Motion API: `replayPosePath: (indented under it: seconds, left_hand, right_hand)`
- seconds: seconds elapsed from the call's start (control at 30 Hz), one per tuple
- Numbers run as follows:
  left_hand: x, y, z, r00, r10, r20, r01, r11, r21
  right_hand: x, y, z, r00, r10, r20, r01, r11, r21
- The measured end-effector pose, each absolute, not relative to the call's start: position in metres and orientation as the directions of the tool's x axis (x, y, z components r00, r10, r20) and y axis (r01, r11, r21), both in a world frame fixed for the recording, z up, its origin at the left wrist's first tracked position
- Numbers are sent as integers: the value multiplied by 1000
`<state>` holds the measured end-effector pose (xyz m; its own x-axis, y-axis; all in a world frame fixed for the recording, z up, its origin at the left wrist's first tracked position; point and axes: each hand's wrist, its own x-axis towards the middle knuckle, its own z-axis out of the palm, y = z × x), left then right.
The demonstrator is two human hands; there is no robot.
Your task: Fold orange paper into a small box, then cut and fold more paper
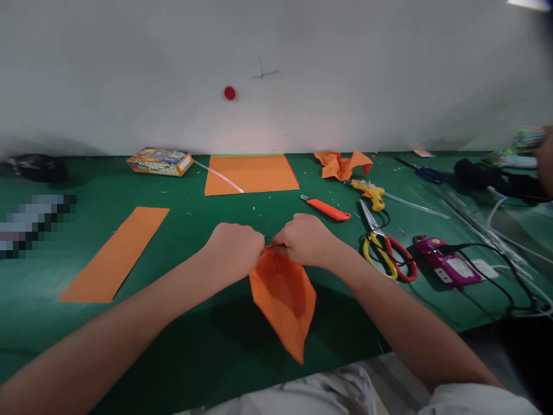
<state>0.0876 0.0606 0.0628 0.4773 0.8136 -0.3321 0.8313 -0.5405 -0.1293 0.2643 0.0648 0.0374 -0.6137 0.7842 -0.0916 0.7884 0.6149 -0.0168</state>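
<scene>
Grey wall [345,75] up at twelve o'clock, green tabletop [190,210] beneath it, and at the centre the left hand [237,246] and right hand [306,239] come side by side, both curled tight, gripping the top edge of a folded orange paper piece [283,308] whose tip points to six. Two close grips presumably steady that gathered edge; the left fingertips are hidden, so their exact pinch cannot be told. Scissors [377,231] at three and the cutter [329,209] at two seem placed for easy reach, while an orange strip [118,253] lies at nine, apart from the hands.
</scene>
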Motion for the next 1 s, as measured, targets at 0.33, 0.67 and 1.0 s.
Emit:
replayPosePath:
  seconds: [0.33,0.67,1.0]
  left_hand:
    - [85,59,59,415,873,-257,886,-452,-103]
    - [62,44,53,383,865,-325,921,-329,210]
    - [17,49,9,589,808,-28,619,-428,658]
  right_hand:
    - [269,51,48,-547,829,116,827,556,-81]
    - [278,24,21,-735,677,38,675,736,-52]
    - [272,16,7,-797,590,130,599,800,35]
